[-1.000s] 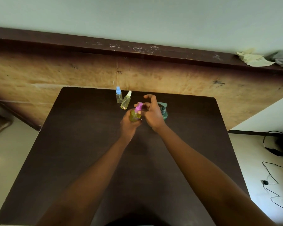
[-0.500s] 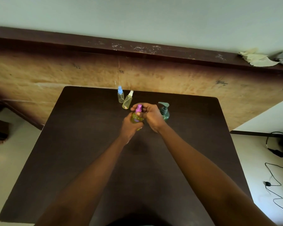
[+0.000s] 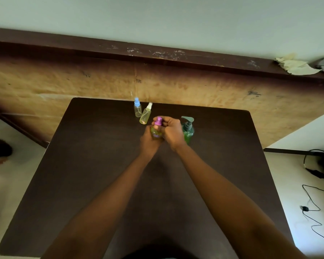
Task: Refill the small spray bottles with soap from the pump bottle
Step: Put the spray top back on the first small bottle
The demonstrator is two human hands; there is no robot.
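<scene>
A small spray bottle with a pink cap (image 3: pixel 158 122) and greenish liquid is held above the dark table (image 3: pixel 82 165). My left hand (image 3: pixel 149 142) grips its body from below. My right hand (image 3: pixel 171 132) curls round its pink cap and neck. Just right of my hands stands the green pump bottle (image 3: pixel 188 131) with a teal pump head. Farther back stand a small bottle with a blue cap (image 3: pixel 137 107) and a leaning one with a white cap (image 3: pixel 146 114), both holding pale yellow liquid.
A wooden board (image 3: pixel 45 85) leans behind the table, under a dark ledge with crumpled cloths (image 3: pixel 297 66) at its right end. Black cables (image 3: pixel 314 199) lie on the floor to the right.
My right hand's fingers, spread above the pink cap a second ago, have closed round it. Both hands drew slightly nearer, uncovering the pump bottle.
</scene>
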